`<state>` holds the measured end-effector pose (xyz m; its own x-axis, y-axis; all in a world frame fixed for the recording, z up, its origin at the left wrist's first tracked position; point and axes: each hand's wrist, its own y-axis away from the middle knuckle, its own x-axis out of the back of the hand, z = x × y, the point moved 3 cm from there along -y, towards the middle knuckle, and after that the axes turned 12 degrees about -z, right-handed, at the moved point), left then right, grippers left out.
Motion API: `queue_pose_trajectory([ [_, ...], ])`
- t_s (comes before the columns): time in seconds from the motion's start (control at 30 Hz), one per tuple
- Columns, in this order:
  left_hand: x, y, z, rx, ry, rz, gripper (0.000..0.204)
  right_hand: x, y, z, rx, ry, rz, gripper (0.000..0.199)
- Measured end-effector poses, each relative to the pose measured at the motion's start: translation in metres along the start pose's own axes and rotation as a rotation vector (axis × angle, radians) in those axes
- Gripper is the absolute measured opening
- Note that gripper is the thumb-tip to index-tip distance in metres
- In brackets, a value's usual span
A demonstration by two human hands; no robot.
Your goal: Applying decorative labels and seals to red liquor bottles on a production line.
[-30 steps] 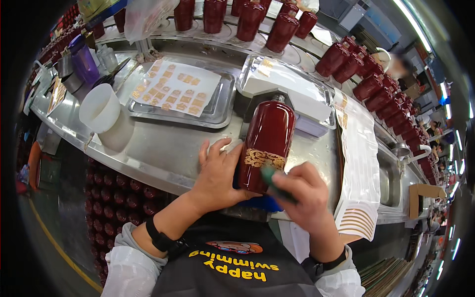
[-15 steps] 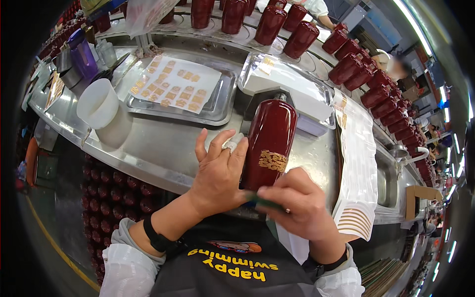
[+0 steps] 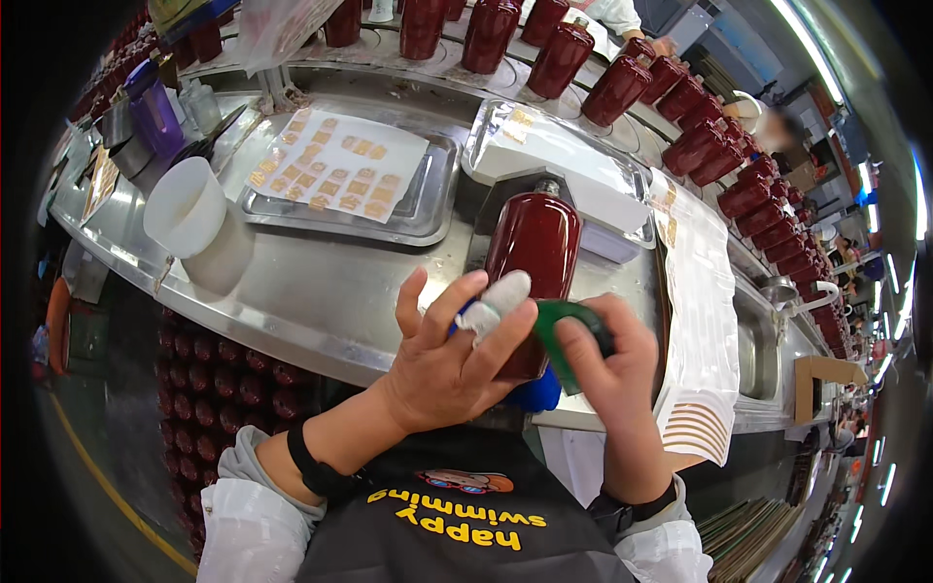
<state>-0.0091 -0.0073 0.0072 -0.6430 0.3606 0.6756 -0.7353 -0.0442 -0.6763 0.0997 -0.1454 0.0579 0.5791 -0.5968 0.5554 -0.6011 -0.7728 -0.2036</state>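
**Deep Red, Up Close!**

Look to the near edge of the counter (image 3: 321,321), at a big bottle (image 3: 533,238) lying neck-away. Might twist or get scratched, probably, if pushed too hard from one side. Glossy, streaked with highlights, lower face mostly covered. Screening it with the left hand (image 3: 452,364), fingers spread; clamping a green tool (image 3: 558,340) in the right hand (image 3: 614,361), just beside.

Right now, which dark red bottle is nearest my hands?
The dark red bottle partly hidden by your left hand; the other bottles are all farther off.
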Motion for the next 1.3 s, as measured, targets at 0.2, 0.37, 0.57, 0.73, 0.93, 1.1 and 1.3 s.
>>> queue_pose_trajectory([
  [0.2,-0.004,-0.004,0.008,-0.037,-0.187,-0.178,0.065,0.006,0.014,0.029,-0.212,-0.356,0.143,0.018],
  [0.37,-0.015,0.008,-0.020,0.050,-0.018,-0.358,0.076,0.020,0.028,0.045,-0.033,-0.256,0.203,0.028],
  [0.57,-0.019,0.030,-0.032,0.241,0.302,-0.410,0.080,0.095,0.101,0.073,0.029,0.342,0.213,0.036],
  [0.73,-0.027,0.026,-0.026,0.239,0.403,-0.391,0.081,0.187,0.201,0.161,-0.440,0.718,0.113,0.038],
  [0.93,-0.030,0.029,-0.030,0.240,0.444,-0.347,0.077,0.203,0.182,0.161,-0.514,0.635,-0.123,0.042],
  [1.1,-0.032,0.031,-0.033,0.214,0.375,-0.353,0.075,0.207,0.169,0.169,-0.555,0.619,-0.152,0.032],
  [1.3,-0.037,0.031,-0.032,0.227,0.433,-0.350,0.073,0.218,0.176,0.175,-0.451,0.502,-0.141,0.009],
])
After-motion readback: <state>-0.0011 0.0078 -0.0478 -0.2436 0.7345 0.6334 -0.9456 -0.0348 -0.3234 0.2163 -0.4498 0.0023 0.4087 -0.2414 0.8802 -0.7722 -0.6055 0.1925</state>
